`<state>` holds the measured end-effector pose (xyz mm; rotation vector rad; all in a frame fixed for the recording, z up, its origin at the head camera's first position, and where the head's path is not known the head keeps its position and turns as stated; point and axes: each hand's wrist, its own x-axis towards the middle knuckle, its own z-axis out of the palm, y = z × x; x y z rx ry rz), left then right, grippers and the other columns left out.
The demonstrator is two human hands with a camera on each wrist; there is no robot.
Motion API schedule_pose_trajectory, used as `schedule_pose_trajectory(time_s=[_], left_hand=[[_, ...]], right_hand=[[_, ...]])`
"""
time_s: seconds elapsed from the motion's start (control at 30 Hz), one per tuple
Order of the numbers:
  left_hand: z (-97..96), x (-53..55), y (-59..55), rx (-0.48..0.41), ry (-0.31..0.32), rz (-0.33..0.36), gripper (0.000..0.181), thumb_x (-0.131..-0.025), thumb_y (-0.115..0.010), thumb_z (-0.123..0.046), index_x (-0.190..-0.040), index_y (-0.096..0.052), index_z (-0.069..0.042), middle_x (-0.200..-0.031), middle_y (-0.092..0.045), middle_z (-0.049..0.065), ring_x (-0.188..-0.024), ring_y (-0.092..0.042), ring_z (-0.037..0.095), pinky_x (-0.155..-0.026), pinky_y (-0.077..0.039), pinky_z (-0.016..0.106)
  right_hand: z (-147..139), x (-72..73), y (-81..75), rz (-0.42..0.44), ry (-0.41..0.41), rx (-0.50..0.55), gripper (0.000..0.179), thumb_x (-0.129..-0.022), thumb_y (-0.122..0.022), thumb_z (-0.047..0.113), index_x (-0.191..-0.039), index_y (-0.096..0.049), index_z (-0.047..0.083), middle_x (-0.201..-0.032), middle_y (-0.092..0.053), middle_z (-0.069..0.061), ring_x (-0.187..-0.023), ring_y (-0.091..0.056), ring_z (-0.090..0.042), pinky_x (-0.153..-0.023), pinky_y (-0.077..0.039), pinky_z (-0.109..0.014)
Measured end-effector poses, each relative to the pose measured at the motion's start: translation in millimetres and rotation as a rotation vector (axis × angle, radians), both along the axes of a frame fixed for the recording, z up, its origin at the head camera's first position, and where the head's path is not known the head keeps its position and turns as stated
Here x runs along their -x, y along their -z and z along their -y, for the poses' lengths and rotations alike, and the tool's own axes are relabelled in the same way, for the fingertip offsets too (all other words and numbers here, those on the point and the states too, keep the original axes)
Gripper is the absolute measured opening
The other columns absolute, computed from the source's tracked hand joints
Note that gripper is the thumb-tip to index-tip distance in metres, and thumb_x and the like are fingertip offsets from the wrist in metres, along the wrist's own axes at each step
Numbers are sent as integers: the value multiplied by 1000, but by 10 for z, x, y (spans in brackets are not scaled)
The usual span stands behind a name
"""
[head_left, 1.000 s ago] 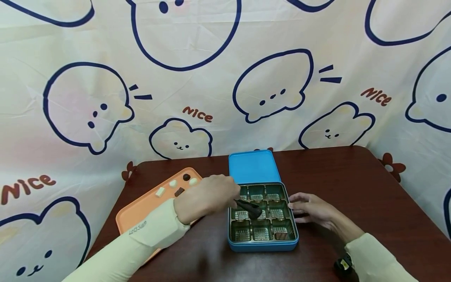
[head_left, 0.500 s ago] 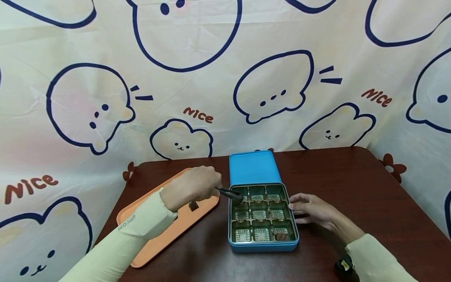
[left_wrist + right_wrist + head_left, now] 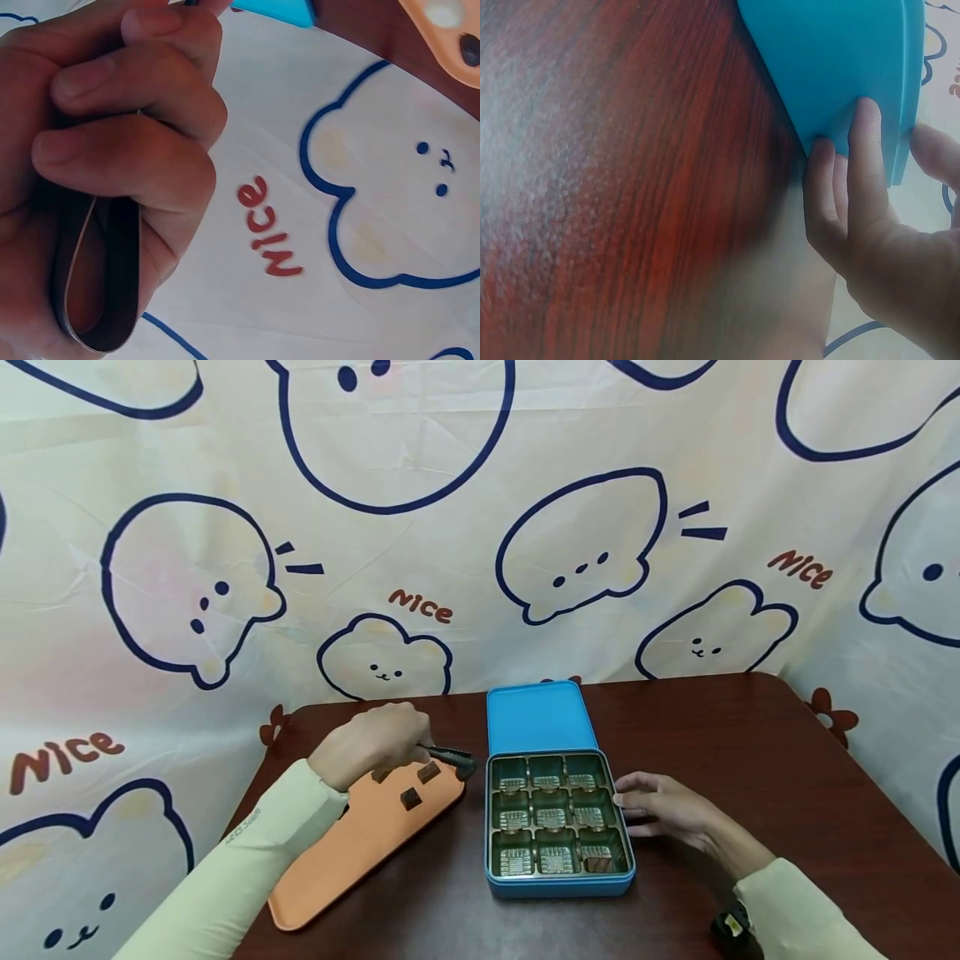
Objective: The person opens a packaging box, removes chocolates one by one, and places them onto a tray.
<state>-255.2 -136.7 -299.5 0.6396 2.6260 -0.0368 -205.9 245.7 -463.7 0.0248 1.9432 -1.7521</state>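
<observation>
My left hand (image 3: 375,742) grips black tongs (image 3: 444,756), whose tips hover by the right end of the orange tray (image 3: 360,852). Their bent end (image 3: 103,330) sticks out below the curled fingers in the left wrist view. Whether anything sits between the tips cannot be made out. Dark chocolates (image 3: 410,798) lie on the tray, partly hidden by the hand. Beside it stands an open blue tin (image 3: 558,887) with a gold divided insert; one brown chocolate (image 3: 597,863) is in its near right compartment. With extended fingers, my right hand (image 3: 667,810) touches the tin's right side.
The tin's blue lid (image 3: 540,717) lies flipped back behind it. Everything stands on a dark brown wooden table (image 3: 735,760) with rounded corners. A printed cloth (image 3: 465,560) hangs behind and around the table.
My left hand has carried the tongs leftward from above the tin's middle to the tray's right end. More chocolates on the tray have come into sight. The right hand has stayed put.
</observation>
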Motion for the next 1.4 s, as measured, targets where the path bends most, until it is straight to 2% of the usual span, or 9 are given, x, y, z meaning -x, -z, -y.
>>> schedule_pose_trajectory(time_s=[0.1,0.3,0.43,0.53,0.67,0.8,0.93,1.17,1.4], left_hand=[[83,39,5,26,-9,1,20,-97,-66,-20,-80,-76,-18,-49,-61,0,-46,-57,13,-46,-38,25],[237,92,20,32,-20,-18,27,-96,-67,-19,-70,-71,-19,-63,-60,-3,-54,-48,12,-52,-36,26],[332,114,37,22,-39,-18,14,-95,-68,-19,-84,-75,-16,-76,-62,-2,-59,-48,12,-55,-37,27],[411,142,62,32,-51,-17,13,-95,-69,-20,-85,-77,-17,-81,-63,-2,-61,-46,12,-55,-36,26],[527,164,88,30,-62,-12,17,-94,-70,-20,-79,-77,-19,-76,-62,-3,-60,-45,11,-55,-34,26],[632,164,116,14,-104,-1,9,-94,-70,-17,-93,-78,-13,-80,-64,-2,-64,-52,13,-58,-39,27],[719,160,149,11,-128,7,11,-94,-69,-16,-98,-77,-10,-83,-65,-1,-66,-52,13,-59,-40,27],[881,176,191,-3,-138,8,13,-93,-70,-14,-82,-76,-13,-68,-56,-3,-60,-44,12,-55,-35,26],[1101,176,242,-23,-155,5,12,-93,-69,-14,-85,-77,-11,-68,-55,-3,-59,-42,11,-55,-33,25]], right_hand=[[2,3,5,3,4,-1,58,-97,-67,24,-138,-39,-6,-123,-61,-19,-108,-65,-25,-87,-56,-46],[-5,4,11,-2,-7,7,59,-97,-66,23,-138,-38,-7,-121,-63,-18,-108,-65,-25,-87,-56,-46],[-12,10,11,-3,-13,12,58,-97,-66,24,-138,-38,-7,-119,-64,-16,-108,-66,-24,-87,-56,-46],[-11,11,12,-3,-16,14,58,-97,-65,24,-138,-38,-7,-119,-64,-16,-108,-65,-24,-87,-56,-46],[-8,10,10,1,-16,16,57,-97,-65,23,-137,-38,-7,-119,-64,-16,-107,-66,-24,-87,-56,-45],[-5,6,-1,-1,-24,22,57,-97,-65,23,-137,-38,-8,-121,-63,-17,-107,-65,-24,-87,-56,-45],[-5,6,-5,-5,-33,26,57,-98,-64,23,-138,-37,-8,-122,-63,-18,-108,-65,-24,-87,-56,-45],[-9,11,3,-2,-29,25,55,-98,-64,22,-136,-38,-7,-119,-65,-16,-107,-66,-24,-87,-56,-46],[-5,7,4,0,-24,22,56,-97,-65,23,-136,-38,-7,-119,-64,-16,-107,-66,-24,-87,-56,-45]])
